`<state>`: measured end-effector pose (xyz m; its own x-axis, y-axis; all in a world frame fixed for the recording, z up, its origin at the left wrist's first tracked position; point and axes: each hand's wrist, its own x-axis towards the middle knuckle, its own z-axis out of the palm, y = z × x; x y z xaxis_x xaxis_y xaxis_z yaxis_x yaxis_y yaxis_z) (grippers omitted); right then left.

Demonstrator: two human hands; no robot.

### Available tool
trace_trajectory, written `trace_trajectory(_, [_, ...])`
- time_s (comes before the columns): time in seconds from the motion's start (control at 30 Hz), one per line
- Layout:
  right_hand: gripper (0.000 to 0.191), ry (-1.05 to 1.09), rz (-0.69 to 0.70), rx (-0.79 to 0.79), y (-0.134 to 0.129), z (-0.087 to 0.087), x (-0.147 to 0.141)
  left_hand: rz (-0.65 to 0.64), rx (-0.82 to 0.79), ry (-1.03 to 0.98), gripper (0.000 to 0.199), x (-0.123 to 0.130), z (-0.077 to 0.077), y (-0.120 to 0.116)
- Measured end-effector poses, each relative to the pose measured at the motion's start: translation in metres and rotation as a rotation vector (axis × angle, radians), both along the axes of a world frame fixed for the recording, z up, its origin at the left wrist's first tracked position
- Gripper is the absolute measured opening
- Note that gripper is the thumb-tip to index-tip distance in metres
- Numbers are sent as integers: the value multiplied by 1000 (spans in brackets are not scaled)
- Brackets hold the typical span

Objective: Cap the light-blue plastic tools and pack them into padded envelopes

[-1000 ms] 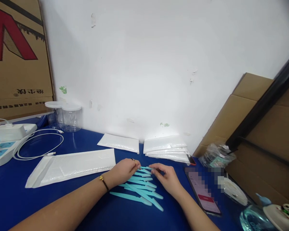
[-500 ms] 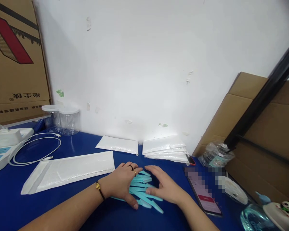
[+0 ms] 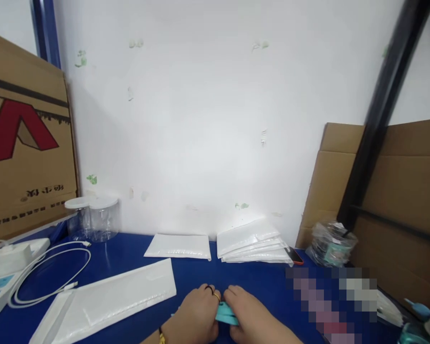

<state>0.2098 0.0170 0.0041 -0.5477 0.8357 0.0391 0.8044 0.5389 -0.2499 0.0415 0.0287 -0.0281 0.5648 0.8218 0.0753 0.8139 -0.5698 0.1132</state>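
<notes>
Slim teal eyebrow razors (image 3: 225, 313) are bunched together low in the middle of the view, mostly hidden by my fingers. My left hand (image 3: 199, 313) closes around the bunch from the left, wearing a ring and a bracelet. From the other side my right hand (image 3: 251, 315) presses against it, with its fingers curled. A sliver of teal also shows at the left hand's outer side. Left of my hands lies a long white bubble mailer (image 3: 118, 301).
At the wall lie a folded white mailer (image 3: 177, 246) and a stack of mailers (image 3: 251, 243). Clear jars (image 3: 104, 222), a white cable (image 3: 88, 263) and a power strip (image 3: 0, 298) stand left. Right are a blurred-out phone (image 3: 318, 306) and a plastic-wrapped container (image 3: 333, 246).
My hands have closed in from both sides, and the spread-out razors are now gathered into a bunch between them. The camera view has tilted up, so everything sits lower.
</notes>
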Motion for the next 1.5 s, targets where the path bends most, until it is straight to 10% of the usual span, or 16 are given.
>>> trace_trajectory(0.27, [42, -184, -3, 199, 8, -6, -3, 76, -99, 21, 33, 9, 22, 2])
trace_trajectory(0.67, [39, 711, -60, 173, -3, 25, 31, 154, -85, -192, 12, -3, 34, 0])
trace_trajectory(1.1, [30, 971, 66, 223, 0, 15, 27, 112, -106, -474, 8, -5, 37, 0])
trace_trajectory(1.5, [34, 609, 380, 287, -12, 19, 12, -5, -157, -450, 19, 0, 33, -8])
